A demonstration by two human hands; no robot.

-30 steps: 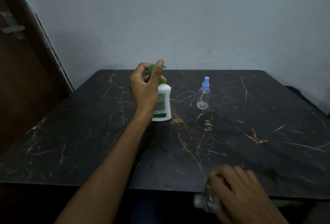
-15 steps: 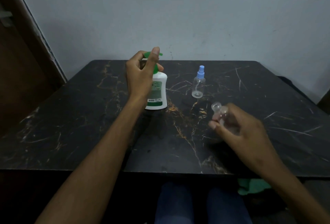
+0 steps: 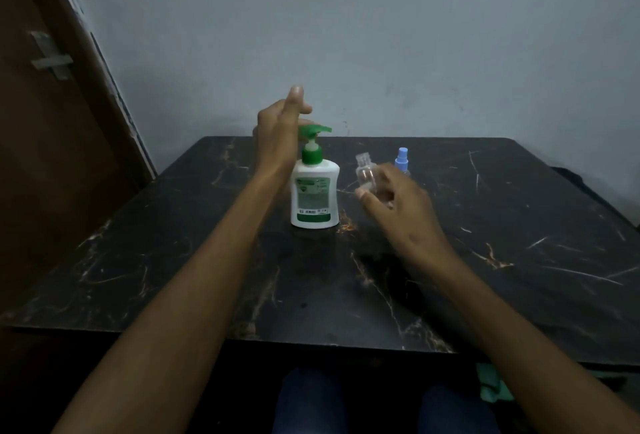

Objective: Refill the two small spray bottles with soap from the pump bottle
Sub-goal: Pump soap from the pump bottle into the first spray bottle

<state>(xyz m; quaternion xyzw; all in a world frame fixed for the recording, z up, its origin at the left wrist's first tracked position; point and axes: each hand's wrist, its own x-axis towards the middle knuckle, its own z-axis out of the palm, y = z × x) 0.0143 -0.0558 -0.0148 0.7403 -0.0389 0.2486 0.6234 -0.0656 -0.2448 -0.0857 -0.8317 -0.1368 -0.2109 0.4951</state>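
Head view: right hand (image 3: pixel 391 198) pinches the uncapped spray bottle (image 3: pixel 366 174) by its clear, light, probably slippery body, at three o'clock of the pump bottle (image 3: pixel 314 187). Left hand (image 3: pixel 280 135), fingers loosely extended, hovers beside the green pump; capped second spray bottle (image 3: pixel 401 158) stands behind.

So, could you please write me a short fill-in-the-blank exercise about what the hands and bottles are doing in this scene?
1. The pump bottle has a ____ pump head.
2. The right hand holds a clear, uncapped ____ bottle.
3. The second small bottle, behind the right hand, wears a ____ spray cap.
4. The left hand is at the pump bottle's ____.

Missing words: green; spray; blue; pump head
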